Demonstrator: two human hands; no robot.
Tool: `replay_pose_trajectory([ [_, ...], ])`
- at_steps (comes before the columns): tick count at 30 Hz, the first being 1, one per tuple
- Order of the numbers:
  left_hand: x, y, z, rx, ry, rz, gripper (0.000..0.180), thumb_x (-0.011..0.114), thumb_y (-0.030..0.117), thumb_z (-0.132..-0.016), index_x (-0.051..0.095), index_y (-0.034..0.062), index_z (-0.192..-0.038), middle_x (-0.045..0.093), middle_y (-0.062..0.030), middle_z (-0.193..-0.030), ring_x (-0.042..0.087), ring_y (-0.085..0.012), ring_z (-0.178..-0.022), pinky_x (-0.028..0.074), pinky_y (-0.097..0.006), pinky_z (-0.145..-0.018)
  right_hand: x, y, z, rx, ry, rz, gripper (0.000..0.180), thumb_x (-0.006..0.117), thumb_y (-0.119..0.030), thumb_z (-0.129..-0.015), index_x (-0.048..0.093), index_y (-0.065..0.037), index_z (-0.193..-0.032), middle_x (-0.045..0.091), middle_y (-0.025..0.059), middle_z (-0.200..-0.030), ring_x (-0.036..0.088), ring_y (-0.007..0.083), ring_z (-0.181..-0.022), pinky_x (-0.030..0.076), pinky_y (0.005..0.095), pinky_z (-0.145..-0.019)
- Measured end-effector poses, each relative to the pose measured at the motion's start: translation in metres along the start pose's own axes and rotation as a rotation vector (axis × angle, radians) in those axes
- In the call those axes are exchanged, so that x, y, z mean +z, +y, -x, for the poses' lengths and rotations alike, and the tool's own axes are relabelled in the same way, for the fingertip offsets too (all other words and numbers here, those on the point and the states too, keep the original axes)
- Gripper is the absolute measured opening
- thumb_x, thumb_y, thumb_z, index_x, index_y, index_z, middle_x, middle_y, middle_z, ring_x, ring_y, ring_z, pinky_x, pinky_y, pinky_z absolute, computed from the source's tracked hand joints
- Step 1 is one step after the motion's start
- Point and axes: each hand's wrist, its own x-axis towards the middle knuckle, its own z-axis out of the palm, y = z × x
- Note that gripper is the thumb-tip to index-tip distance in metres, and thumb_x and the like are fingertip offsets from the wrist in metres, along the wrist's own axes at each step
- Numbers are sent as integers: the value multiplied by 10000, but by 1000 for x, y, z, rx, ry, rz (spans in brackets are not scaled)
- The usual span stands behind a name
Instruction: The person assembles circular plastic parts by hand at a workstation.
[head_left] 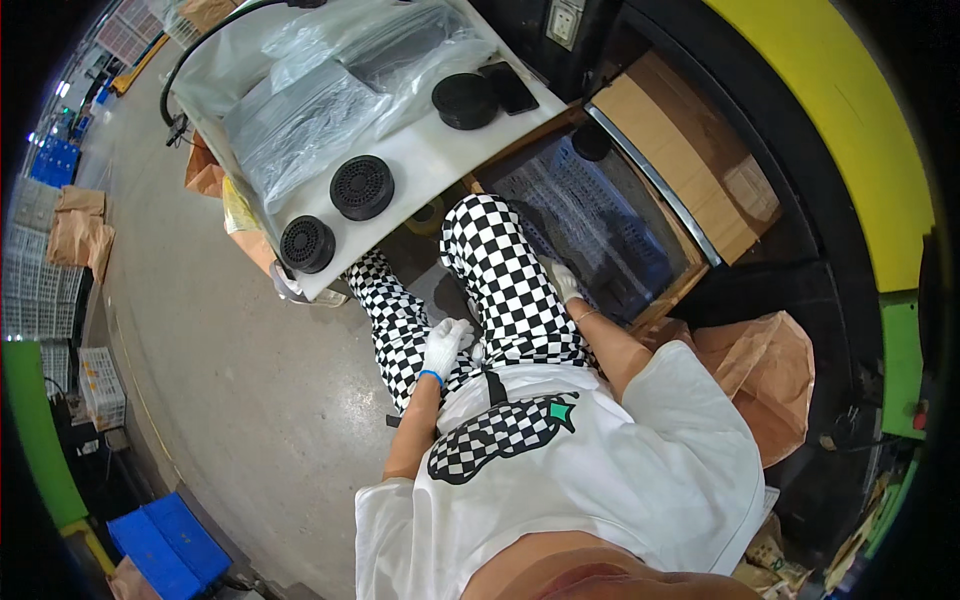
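I sit with black-and-white checked trousers in view. My left hand, in a white glove, rests closed on my left thigh and holds nothing that I can see. My right hand, also gloved, lies beside my right knee at the edge of a dark plastic crate; its fingers are partly hidden. On the white table ahead lie three black round grille parts: one at the near corner, one behind it, one farther right.
Clear plastic bags of dark parts cover the table's far side, with a black phone beside them. A wooden-framed box stands to the right. Brown paper sacks lie by my right side. Blue crates sit on the grey floor at lower left.
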Motion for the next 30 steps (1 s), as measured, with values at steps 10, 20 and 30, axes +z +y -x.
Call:
replay_pose_trajectory([
  [10, 1, 2, -2, 38, 6, 51, 349, 595, 167, -917, 529, 3, -1218, 640, -124, -997, 620, -175, -852, 530, -292, -784, -14, -16, 7, -34, -7, 62, 309, 460, -186, -886, 568, -71, -1152, 629, 235, -1073, 615, 389, -982, 487, 425, -823],
  [20, 7, 10, 1, 4, 27, 11, 341, 602, 161, -907, 541, -10, -1195, 653, -109, -945, 626, -160, -794, 526, -267, -729, 10, 20, -2, -9, -25, -5, 366, 454, -342, -894, 539, -71, -1126, 607, 260, -1091, 579, 437, -1015, 459, 465, -837],
  [30, -1, -3, -5, -2, 6, 38, 285, 618, 203, -927, 580, -4, -1118, 644, -80, -912, 603, -120, -735, 496, -233, -662, 25, 29, -8, -73, 42, 48, 360, 437, -298, -929, 572, -86, -1187, 638, 211, -1051, 613, 359, -965, 483, 412, -839],
])
